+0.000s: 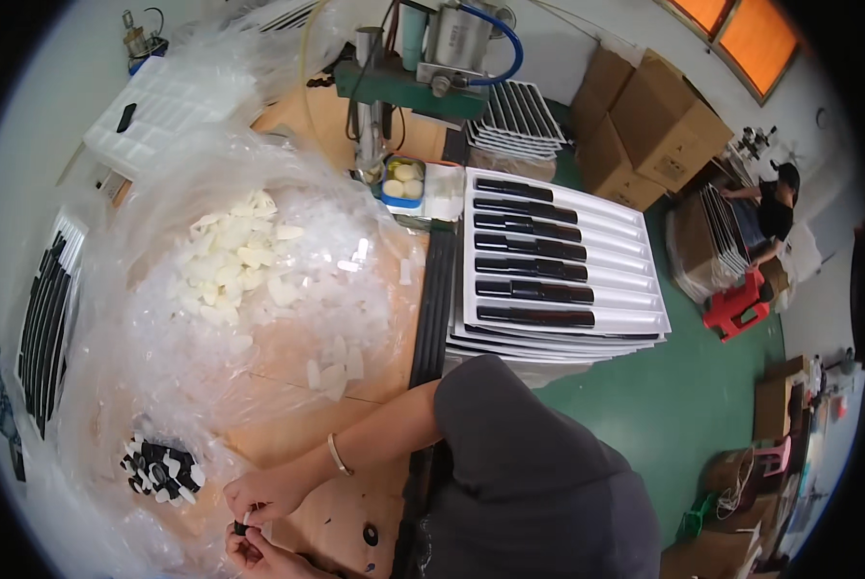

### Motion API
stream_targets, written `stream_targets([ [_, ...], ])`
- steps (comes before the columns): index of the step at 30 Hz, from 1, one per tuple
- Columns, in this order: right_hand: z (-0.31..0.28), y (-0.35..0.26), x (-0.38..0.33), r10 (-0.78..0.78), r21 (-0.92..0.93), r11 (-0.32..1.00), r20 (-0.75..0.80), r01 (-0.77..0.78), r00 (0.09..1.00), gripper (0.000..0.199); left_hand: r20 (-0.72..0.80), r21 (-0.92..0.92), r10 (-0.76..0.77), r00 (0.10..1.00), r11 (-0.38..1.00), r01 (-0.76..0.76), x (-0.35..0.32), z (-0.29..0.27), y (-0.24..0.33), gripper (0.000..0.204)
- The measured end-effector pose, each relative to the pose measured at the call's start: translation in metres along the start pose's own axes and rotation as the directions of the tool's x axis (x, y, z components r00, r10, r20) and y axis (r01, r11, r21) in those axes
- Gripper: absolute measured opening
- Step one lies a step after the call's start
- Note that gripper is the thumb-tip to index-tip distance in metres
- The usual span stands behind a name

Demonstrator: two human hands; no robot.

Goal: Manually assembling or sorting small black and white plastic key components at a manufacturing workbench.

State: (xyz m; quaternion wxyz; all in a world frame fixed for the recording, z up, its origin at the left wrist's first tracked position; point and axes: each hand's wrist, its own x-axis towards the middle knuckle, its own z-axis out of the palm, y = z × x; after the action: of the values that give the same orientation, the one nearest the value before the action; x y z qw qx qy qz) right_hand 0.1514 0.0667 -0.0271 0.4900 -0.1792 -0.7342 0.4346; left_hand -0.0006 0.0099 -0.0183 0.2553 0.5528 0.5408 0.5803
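Note:
At the lower left of the head view, my two hands meet over the table. My right hand point(270, 489), with a gold-coloured bracelet point(340, 455) on its wrist, pinches a small white piece point(248, 516). Just below it, my left hand point(259, 557) grips a small black part point(240, 529) between its fingertips. The white piece is against or very near the black part; contact is hard to tell. Close by lies a pile of small black and white pieces point(164, 471) on clear plastic. A black round part point(370, 534) rests on the wooden table point(341, 502).
A heap of cream-white flat pieces point(234, 256) lies on plastic sheeting point(114, 338). Stacked white trays point(611, 261) hold several black tubes point(534, 268). A green-based press point(408, 87) stands at the back, near a blue container point(402, 183). Another person point(778, 207) works at the right, beside cardboard boxes.

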Motion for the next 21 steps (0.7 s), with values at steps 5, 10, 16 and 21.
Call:
stream_targets([
  [5,0.012,-0.001,0.001,-0.024,0.004,1.0,-0.211,0.025,0.977,0.008,0.032,-0.172,-0.001,0.999,0.985,0.006,0.004,-0.013,-0.033,0.01],
  [10,0.004,-0.025,-0.004,0.274,0.04,0.961,-0.225,-0.272,0.935,0.009,0.014,-0.222,-0.009,1.0,0.975,0.012,-0.009,-0.006,-0.019,0.015],
  [16,-0.002,-0.023,-0.001,0.295,0.107,0.952,-0.063,-0.287,0.953,0.013,-0.027,-0.247,0.027,0.999,0.968,-0.033,-0.013,0.002,-0.011,0.017],
  [21,-0.008,-0.018,-0.003,0.439,0.192,0.88,0.016,-0.434,0.898,0.015,0.055,-0.224,-0.04,0.998,0.973,0.051,-0.003,0.005,0.017,0.016],
])
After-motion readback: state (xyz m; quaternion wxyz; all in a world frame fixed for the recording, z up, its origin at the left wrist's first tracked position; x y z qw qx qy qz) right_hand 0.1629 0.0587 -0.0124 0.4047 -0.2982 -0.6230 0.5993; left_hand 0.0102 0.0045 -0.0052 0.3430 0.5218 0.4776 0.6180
